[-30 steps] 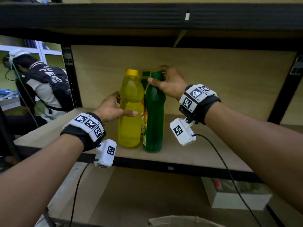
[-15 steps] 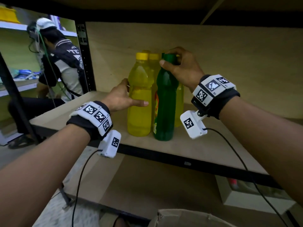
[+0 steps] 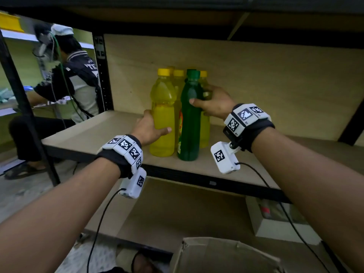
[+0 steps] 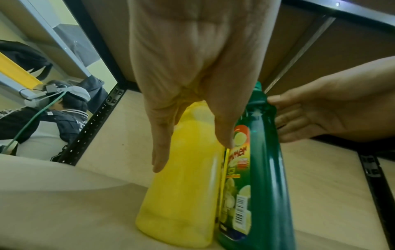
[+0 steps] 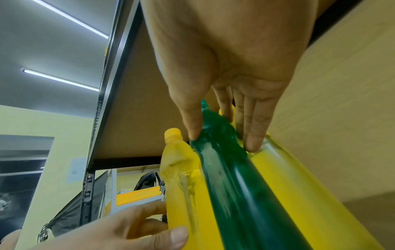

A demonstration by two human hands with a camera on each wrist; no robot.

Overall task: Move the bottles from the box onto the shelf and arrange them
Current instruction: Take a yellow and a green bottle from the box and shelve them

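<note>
On the wooden shelf [image 3: 94,133] stand a yellow bottle [image 3: 162,115] and, touching it on the right, a green bottle [image 3: 189,127]. Several more yellow-capped bottles [image 3: 203,115] stand close behind them. My left hand [image 3: 151,127] grips the front yellow bottle [image 4: 181,194] at mid-height, thumb in front and fingers behind. My right hand [image 3: 204,97] grips the green bottle [image 5: 235,186] at its shoulder, with the thumb on its front and the fingers between it and the yellow bottle behind. Both bottles stand upright on the board.
An open cardboard box [image 3: 226,257] sits below, near me. A white box [image 3: 279,227] lies on the lower shelf at the right. Another person [image 3: 78,81] sits beyond the black upright [image 3: 101,75] at the left. Bare shelf board [image 3: 295,154] extends right of the bottles.
My right hand has slid down from the green bottle's cap to its shoulder. My left hand sits lower on the yellow bottle. The head view has shifted, and both bottles stay on the shelf.
</note>
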